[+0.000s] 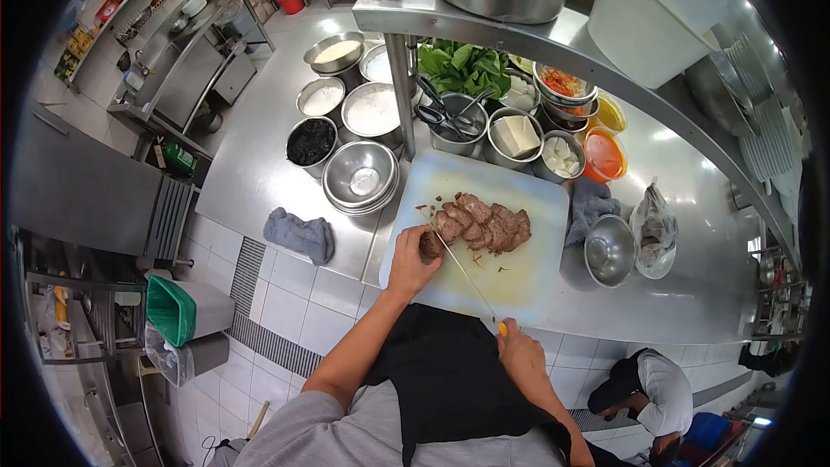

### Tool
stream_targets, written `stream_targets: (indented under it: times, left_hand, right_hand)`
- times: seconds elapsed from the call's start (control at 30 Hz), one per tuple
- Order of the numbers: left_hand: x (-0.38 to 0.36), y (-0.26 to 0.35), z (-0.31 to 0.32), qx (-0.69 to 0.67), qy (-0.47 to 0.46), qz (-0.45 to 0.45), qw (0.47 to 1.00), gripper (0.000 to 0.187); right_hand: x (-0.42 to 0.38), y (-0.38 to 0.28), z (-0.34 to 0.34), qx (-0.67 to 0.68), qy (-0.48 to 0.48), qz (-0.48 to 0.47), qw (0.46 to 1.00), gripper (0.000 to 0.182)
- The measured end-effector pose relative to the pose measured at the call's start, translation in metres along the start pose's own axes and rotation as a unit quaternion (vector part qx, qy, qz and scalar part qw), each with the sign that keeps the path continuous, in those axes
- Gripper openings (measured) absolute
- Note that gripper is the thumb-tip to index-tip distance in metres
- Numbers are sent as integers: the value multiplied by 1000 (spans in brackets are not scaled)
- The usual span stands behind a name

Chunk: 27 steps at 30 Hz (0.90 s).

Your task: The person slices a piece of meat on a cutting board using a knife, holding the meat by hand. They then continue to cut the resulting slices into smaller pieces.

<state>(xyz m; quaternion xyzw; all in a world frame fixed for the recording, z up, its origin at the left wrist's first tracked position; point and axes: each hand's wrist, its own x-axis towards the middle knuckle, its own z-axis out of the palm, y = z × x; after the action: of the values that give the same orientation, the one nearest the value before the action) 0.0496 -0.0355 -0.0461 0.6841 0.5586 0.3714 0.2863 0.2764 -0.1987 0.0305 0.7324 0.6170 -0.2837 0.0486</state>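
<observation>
On a pale cutting board [527,290] lies a row of sliced brown cooked meat [494,227]. My left hand [411,261] is closed around the uncut end piece of meat [430,246] at the row's left end. The fingertips rest on top of that piece. In my right hand [522,353] is the yellow handle of a knife [467,273], held near the board's front edge. Its thin blade runs up and left, with the tip end against the meat beside my left fingers. Small crumbs of meat are scattered on the board.
Steel bowls [360,175] and containers of white powder [372,110] stand left of the board. Behind it are a pot of utensils [456,125] and leafy greens [462,67]. A steel shelf [519,22] overhangs the counter. Another person [661,389] bends at lower right.
</observation>
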Motion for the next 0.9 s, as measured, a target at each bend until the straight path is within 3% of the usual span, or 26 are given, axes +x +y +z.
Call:
stream_targets:
  times: [0.2,0.27,0.37,0.43,0.6,0.7,0.77,0.9]
  left_hand:
    - [2,0,-2,-6,20,13,1000,61]
    - [2,4,-3,-61,19,-63,996,61]
    - [-3,-1,-1,-56,30,-44,997,61]
    - [-4,2,0,-52,25,-54,997,60]
    - [-11,9,-5,-66,-1,-49,997,62]
    - [-15,3,-13,-138,-2,-89,986,63]
    - [-14,-6,-14,-339,61,-63,937,69]
    - [-12,-6,-31,-357,41,-65,931,75]
  right_hand:
    - [31,1,19,62,6,-21,998,33]
    - [28,7,18,86,-14,-22,996,33]
    - [16,11,18,97,-14,-34,995,34]
    - [12,4,19,40,-19,17,999,34]
    - [17,-7,14,55,-12,32,998,34]
    - [17,-8,13,67,-19,26,997,35]
    - [16,-5,14,74,-27,28,996,35]
    - [15,0,17,85,-22,17,996,35]
